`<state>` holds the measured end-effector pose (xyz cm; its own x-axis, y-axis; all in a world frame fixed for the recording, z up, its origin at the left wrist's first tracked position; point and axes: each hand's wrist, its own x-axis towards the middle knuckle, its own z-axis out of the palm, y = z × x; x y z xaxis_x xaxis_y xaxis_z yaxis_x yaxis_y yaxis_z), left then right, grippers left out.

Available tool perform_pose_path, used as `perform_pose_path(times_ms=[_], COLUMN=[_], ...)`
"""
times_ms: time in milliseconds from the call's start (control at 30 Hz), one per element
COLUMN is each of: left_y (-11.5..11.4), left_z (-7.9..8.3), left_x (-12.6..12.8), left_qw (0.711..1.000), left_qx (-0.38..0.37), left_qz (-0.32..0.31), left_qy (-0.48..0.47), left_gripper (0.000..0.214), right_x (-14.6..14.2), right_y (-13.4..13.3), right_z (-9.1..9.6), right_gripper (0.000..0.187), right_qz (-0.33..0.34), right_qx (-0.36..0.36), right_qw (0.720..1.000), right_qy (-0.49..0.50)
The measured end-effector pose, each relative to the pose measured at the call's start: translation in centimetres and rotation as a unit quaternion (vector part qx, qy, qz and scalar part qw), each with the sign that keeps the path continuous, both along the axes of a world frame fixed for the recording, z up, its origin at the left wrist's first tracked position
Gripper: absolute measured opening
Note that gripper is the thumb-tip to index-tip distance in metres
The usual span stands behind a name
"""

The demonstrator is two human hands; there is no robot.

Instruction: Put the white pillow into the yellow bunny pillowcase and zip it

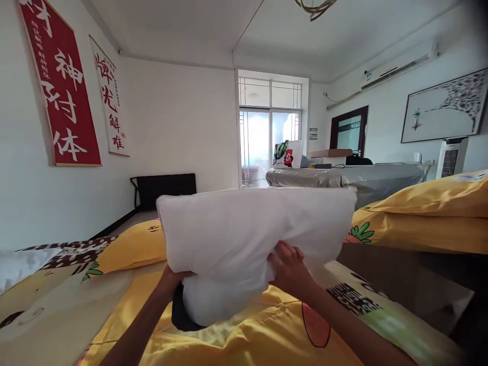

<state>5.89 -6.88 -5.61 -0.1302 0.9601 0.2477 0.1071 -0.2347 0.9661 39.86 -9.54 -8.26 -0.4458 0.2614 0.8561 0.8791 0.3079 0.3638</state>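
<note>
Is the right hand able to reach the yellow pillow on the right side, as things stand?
Probably not at once: the right hand grips the white pillow, and the yellow pillow lies apart to its right. Nothing stands between them, though.

1. Two hands: the left hand (172, 278) and the right hand (290, 269).
2. One white pillow (255, 239).
3. One yellow pillowcase (267, 330).
4. Three yellow pillows, as far as can be told: the left yellow pillow (129, 249), and on the right the upper yellow pillow (438, 195) and the lower yellow pillow (419, 230).
5. Two wall scrolls: the red scroll (61, 86) and the white scroll (110, 101).
6. One framed picture (446, 107).
7. One air conditioner (400, 66).
8. One black bench (163, 187).
9. One covered sofa (343, 178).
10. One cardboard box (330, 152).
11. One tower fan (452, 155).
12. One ceiling lamp (316, 6), partly cut off.
</note>
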Motion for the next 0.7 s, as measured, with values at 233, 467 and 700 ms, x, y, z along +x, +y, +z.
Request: perform_pose_path(times_ms=[233,467,700], left_y=[1.6,1.9,5.9], left_z=[-6.7,-5.5,-8.3], left_x=[-2.1,-4.3,-5.8], left_qw=[0.996,0.989,0.977], left_qx=[-0.073,0.003,0.006], left_qz=[-0.043,-0.054,-0.016], left_qy=[-0.016,0.137,0.211], left_gripper=[0.053,0.059,0.034], right_x=[-6.7,-17.7,-20.1], right_y=[-1.0,4.7,8.4], right_z=[10.2,16.5,12.8], right_gripper=[0.076,0.065,0.053], right_qz=[0.073,0.103,0.163], right_qx=[-0.111,-0.412,-0.403], right_qw=[0.991,0.904,0.895], right_qy=[-0.024,-0.052,-0.096])
